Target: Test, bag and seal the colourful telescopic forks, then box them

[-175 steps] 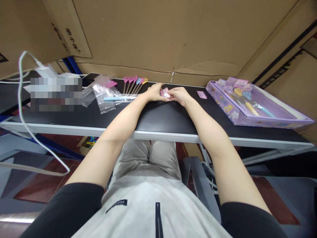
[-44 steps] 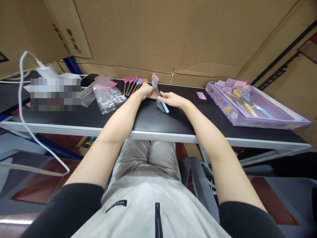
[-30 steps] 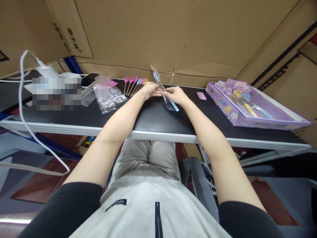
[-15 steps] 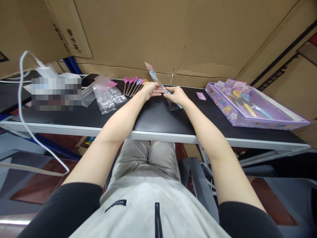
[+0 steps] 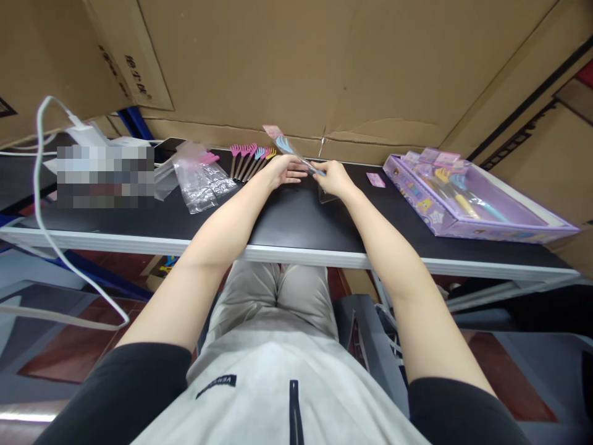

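A blue-clawed back scratcher [image 5: 284,144] lies slantwise in a clear plastic bag, with a pink card at the bag's top end. My right hand [image 5: 334,178] pinches it toward its lower end, and the bag's loose tail [image 5: 327,197] hangs below that hand. My left hand [image 5: 288,171] steadies the packet near its middle between thumb and index finger, the other fingers stretched out. Just left of it, several bare back scratchers [image 5: 248,162] with pink, blue and yellow claws lie in a row. A small purple-pink card [image 5: 375,180] rests right of my right hand.
A purple display box [image 5: 500,232] holding bagged back scratchers stands at the right. Clear plastic bags [image 5: 197,185] lie on the left, beside a pixelated patch and a white cable [image 5: 39,167]. Cardboard [image 5: 287,62] walls the back of the black table [image 5: 306,225].
The bagged back scratcher has tilted lower to the left, its carded top end dropping. My right hand has shifted slightly along it; my left hand stays nearly in place.
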Demonstrator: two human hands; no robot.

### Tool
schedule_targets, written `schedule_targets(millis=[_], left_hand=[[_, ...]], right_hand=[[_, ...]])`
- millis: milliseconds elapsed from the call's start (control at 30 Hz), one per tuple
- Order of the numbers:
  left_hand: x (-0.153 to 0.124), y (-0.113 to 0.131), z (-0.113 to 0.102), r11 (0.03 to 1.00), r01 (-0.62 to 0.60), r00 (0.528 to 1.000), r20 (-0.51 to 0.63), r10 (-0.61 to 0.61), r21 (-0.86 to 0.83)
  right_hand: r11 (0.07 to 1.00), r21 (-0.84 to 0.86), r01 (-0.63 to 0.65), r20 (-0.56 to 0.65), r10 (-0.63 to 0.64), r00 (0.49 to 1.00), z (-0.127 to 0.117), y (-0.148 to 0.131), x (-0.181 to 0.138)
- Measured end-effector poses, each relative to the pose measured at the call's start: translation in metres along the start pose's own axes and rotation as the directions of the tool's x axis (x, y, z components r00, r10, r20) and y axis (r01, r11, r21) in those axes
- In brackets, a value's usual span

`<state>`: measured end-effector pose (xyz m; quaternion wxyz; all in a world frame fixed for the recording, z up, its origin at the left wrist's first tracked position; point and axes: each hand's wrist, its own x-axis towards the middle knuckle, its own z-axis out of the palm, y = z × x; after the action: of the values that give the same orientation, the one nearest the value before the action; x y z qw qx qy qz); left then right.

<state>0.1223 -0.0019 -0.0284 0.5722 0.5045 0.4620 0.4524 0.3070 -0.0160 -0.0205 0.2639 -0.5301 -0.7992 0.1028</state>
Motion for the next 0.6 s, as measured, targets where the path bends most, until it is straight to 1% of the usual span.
schedule_targets(millis=[200,300,400,500,600], left_hand=[[0.005,-0.003,-0.001,1.0,0.016,1.0,-0.021,-0.016,0.005],[0.009,-0.005,-0.004,1.0,0.015,0.998,-0.059,-0.014,0.018],[0.01,-0.005,-0.004,0.998,0.028,0.995,-0.096,-0.023,0.051],[0.006,-0.003,-0.002,0.99,0.042,0.993,-0.111,-0.027,0.134],[0.001,-0.003,0.002,0.963,0.031,0.993,-0.12,0.001,0.268]], right_hand=[[1.0,-0.005,0.0,-0.001,0.0,1.0,0.0,0.006,0.002],[1.0,-0.02,-0.001,-0.006,0.001,1.0,-0.001,0.008,0.002],[0.997,-0.07,-0.009,-0.021,0.008,1.0,-0.004,0.013,0.003],[0.991,-0.129,-0.028,-0.059,0.021,0.998,-0.009,0.022,0.005],[0.986,-0.156,-0.052,-0.088,0.038,0.995,-0.017,0.03,0.006]])
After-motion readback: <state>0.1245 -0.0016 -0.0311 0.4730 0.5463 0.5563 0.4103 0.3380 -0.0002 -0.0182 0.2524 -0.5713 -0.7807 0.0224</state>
